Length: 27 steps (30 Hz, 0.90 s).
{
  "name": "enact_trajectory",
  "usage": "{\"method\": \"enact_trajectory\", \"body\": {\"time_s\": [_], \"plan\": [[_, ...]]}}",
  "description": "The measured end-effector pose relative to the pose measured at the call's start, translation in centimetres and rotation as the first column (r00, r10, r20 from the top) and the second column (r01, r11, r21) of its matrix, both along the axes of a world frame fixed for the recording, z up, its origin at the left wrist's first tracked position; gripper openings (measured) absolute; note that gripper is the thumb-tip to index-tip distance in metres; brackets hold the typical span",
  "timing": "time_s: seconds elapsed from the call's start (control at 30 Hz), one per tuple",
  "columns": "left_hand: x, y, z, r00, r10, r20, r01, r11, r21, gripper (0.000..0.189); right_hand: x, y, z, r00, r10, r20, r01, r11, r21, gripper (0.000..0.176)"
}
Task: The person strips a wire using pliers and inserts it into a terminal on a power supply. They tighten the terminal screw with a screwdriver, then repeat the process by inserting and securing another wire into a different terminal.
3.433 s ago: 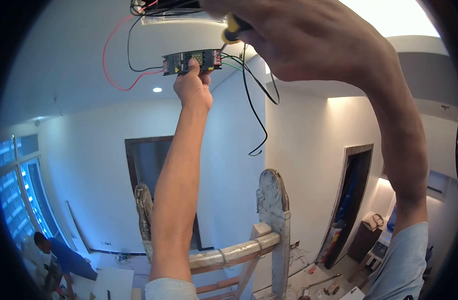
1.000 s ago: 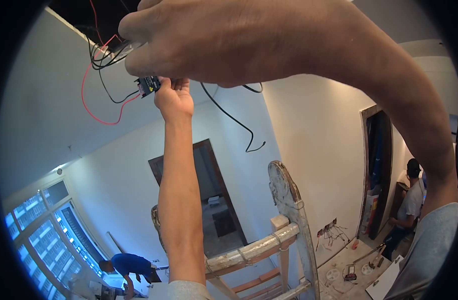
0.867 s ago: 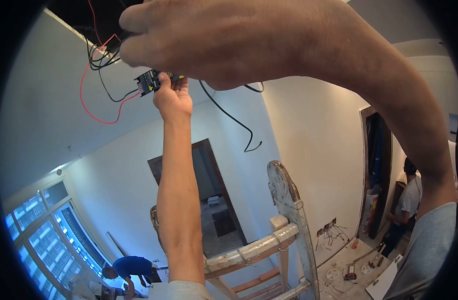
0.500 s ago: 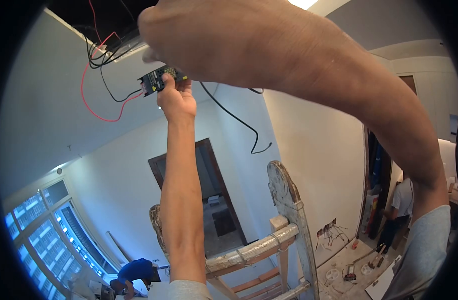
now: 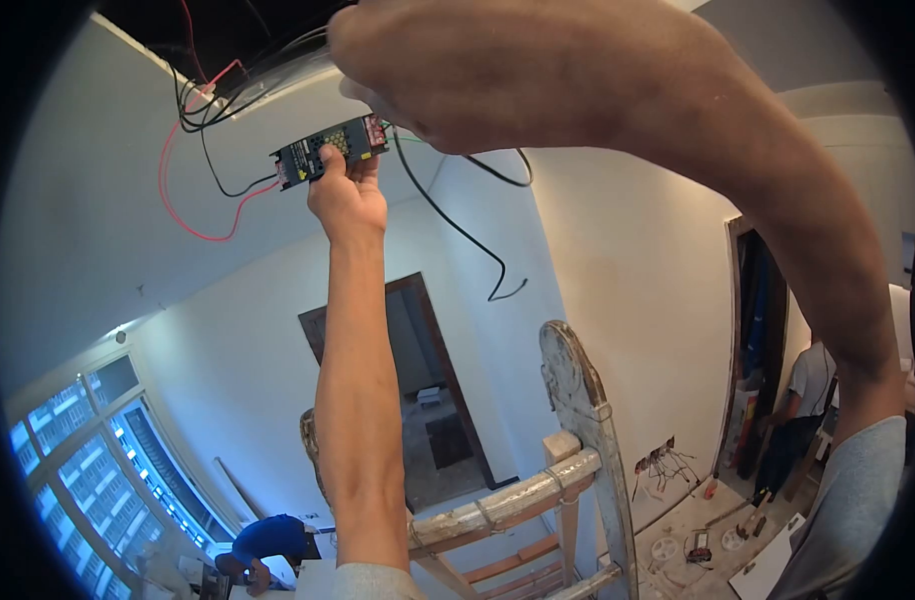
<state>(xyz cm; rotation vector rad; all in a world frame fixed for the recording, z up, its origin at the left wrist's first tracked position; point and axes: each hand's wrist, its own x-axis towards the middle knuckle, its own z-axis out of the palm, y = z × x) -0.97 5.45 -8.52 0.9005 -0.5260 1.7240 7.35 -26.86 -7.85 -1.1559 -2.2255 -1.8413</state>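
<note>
My left hand [image 5: 348,200] grips a slim black power supply [image 5: 303,162] with a perforated case, thumb on its front, just below the ceiling opening. Red [image 5: 218,238] and black [image 5: 223,185] wires run into its left end. At its right end a terminal block [image 5: 375,131] shows, with a thin green wire beside it. Above and right of that end is my right hand [image 5: 438,80], its back towards me and fingers curled. What those fingers hold is hidden. A black cable [image 5: 448,215] hangs below my right hand, its loose end bent.
A worn wooden ladder [image 5: 578,400] stands in front of me. The ceiling opening [image 5: 158,35] holds more wires. One person [image 5: 273,540] bends over at lower left; another [image 5: 808,390] stands at right. Tools and spools [image 5: 698,545] lie on the floor. Wires stick out of the wall [image 5: 668,460].
My right hand has moved right, uncovering the power supply's right end and terminal block. The hanging cable has shifted slightly left at its loose end. My left hand keeps its grip.
</note>
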Motion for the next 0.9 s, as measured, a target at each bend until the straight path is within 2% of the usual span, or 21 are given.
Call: {"method": "enact_trajectory", "body": {"time_s": [0.03,0.1,0.13,0.2,0.23,0.27,0.3,0.43,0.63,0.9], "plan": [[-0.1,0.0,0.0,1.0,0.002,0.001,-0.002,1.0,0.003,0.028,0.6,0.3,-0.1,1.0,0.002,0.001,-0.002,1.0,0.003,0.017],[-0.3,-0.1,-0.1,0.999,0.034,-0.006,-0.034,0.999,-0.004,0.03,2.2,1.0,-0.5,0.984,0.143,0.107,-0.152,0.986,0.075,0.017],[-0.3,-0.2,-0.1,0.999,0.034,-0.007,-0.034,0.999,-0.004,0.03,1.9,0.3,-0.5,0.984,0.143,0.105,-0.151,0.986,0.075,0.017],[-0.3,-0.4,-0.2,0.999,0.044,-0.007,-0.044,0.998,0.044,0.032,0.8,-1.4,-0.6,0.967,0.151,-0.207,-0.192,0.963,-0.191,0.017],[-0.3,-0.4,-0.2,0.999,0.045,-0.006,-0.044,0.998,0.043,0.032,1.1,0.5,-0.3,0.967,0.152,-0.206,-0.192,0.963,-0.192,0.017],[-0.3,-0.4,0.0,0.999,0.037,-0.004,-0.037,0.998,0.041,0.032,2.0,3.7,0.3,0.953,0.303,0.003,-0.303,0.953,-0.01,0.018],[-0.3,-0.3,0.1,1.0,0.029,-0.003,-0.029,0.999,0.038,0.032,2.5,5.5,0.7,0.887,0.398,0.233,-0.436,0.889,0.142,0.019],[-0.4,-0.4,0.4,1.0,0.022,0.004,-0.022,0.999,0.026,0.031,0.5,4.0,1.1,0.941,0.298,0.159,-0.313,0.947,0.077,0.019],[-1.3,0.3,0.4,0.999,0.042,-0.019,-0.041,0.999,0.031,0.031,-0.6,3.5,2.1,0.96,0.252,0.125,-0.263,0.962,0.078,0.019],[-1.9,0.7,0.6,0.998,-0.047,-0.05,0.049,0.998,0.048,0.027,-0.7,2.4,2.4,0.983,0.175,0.054,-0.179,0.981,0.074,0.018]]}}
